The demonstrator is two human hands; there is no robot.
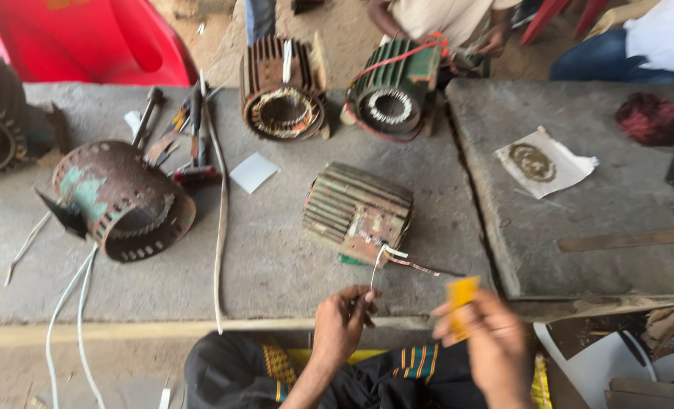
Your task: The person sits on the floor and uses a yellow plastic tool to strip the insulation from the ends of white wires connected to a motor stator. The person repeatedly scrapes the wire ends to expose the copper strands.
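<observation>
My left hand [342, 322] pinches a thin white wire [375, 271] that runs up to the ribbed motor stator [356, 213] lying on its side on the concrete bench [268, 257]. My right hand [484, 337] is blurred and grips a small yellow piece [462, 294], just right of the wire and apart from the stator. Loose wire ends [405, 261] stick out of the stator's near side.
Two more finned stators [281, 91] [391, 92] stand at the back, where another person's hands [488, 42] touch the green one. A rusty motor housing [117, 201] lies left beside tools [189, 136], a white card [253, 172] and long white cords [71, 303]. A red chair [87, 38] stands behind.
</observation>
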